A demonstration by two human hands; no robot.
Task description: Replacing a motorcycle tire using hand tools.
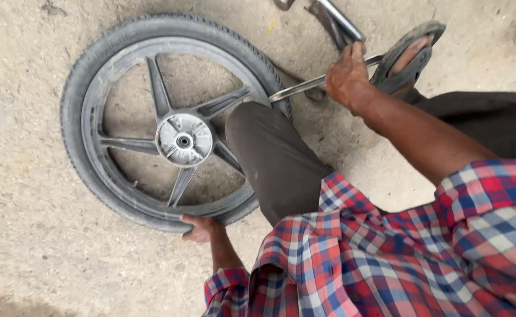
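A motorcycle wheel (123,76) lies flat on the concrete floor, a black tyre (73,100) on a grey alloy rim with a silver hub (184,140). My knee in dark trousers (269,158) presses on its right side. My left hand (198,228) grips the tyre's near edge from below. My right hand (347,76) is closed around a long metal tyre lever (296,90), whose tip is wedged between tyre and rim at the wheel's right side.
My foot in a dark sandal (409,56) rests at upper right. Other metal bars (339,19) lie at the top edge beside the hand. Rough concrete floor (29,235) surrounds the wheel.
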